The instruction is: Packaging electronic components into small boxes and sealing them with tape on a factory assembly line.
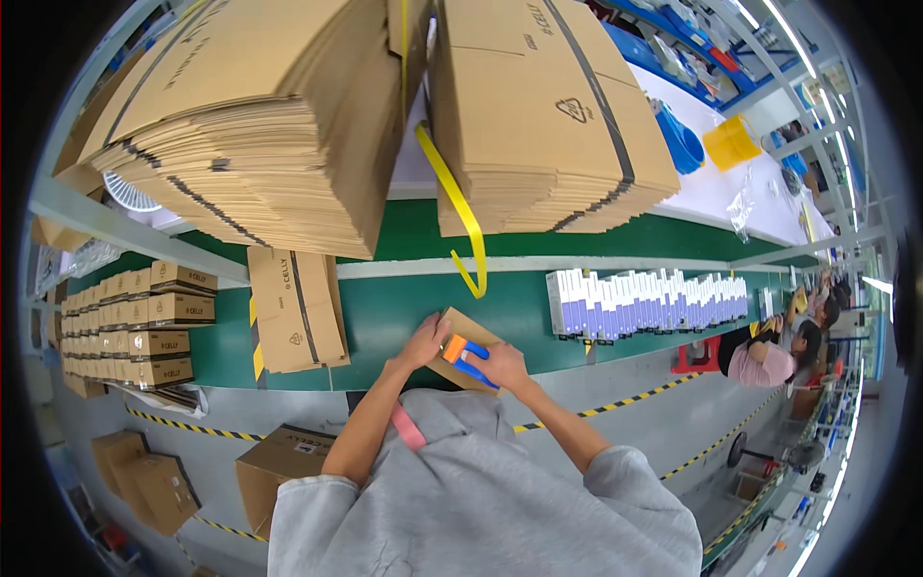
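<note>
Cardboard box (471,326) is sitting at the worktop (385,300) edge, probably handling light and stiff, best held by its sides; I'm seeing my left hand (424,342) gripping its left side, my right hand (503,365) clasping a tape dispenser (456,347).

Bench (385,310), near edge, before me: one carton (471,325) between my left hand (423,341) and my right hand (500,365).
To my left: flattened cartons (298,317), spanning far rail (500,263) to near edge.
Left end: stacked boxes (144,313).
To my right: row of packets (644,306).
Beyond the rail: two carton stacks (558,115), side by side, strap (450,183) between.
Floor, left, off the near edge: floor box (274,471).
</note>
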A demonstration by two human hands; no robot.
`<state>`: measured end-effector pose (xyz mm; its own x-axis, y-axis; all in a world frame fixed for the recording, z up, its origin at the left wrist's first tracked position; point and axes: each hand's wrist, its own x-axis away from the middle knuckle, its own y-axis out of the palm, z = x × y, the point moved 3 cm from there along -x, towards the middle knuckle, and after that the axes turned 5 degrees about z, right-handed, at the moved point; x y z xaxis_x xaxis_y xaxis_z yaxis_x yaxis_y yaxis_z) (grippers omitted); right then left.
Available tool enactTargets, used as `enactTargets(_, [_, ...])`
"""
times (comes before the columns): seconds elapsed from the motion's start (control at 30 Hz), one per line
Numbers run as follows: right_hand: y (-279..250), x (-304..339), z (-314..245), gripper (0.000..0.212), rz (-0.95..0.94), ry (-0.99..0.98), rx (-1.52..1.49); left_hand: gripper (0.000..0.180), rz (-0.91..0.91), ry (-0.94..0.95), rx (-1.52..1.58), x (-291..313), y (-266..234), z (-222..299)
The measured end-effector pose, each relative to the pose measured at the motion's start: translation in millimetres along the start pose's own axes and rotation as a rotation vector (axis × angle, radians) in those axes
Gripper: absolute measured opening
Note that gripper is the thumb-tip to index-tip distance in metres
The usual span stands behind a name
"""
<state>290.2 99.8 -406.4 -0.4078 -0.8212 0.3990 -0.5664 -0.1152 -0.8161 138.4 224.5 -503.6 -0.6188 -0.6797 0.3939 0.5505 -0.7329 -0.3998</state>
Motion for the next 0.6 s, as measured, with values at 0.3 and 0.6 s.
enactTargets(0.3, [-33,15,31,0.072,-0.009,0.131,0.080,0.066,-0.144,0.102,-0.060,-16,6,14])
enactTargets(0.6, [-104,125,114,0.065,-0.176,0.385,0.063,0.065,-0.129,0.084,-0.113,-12,1,24])
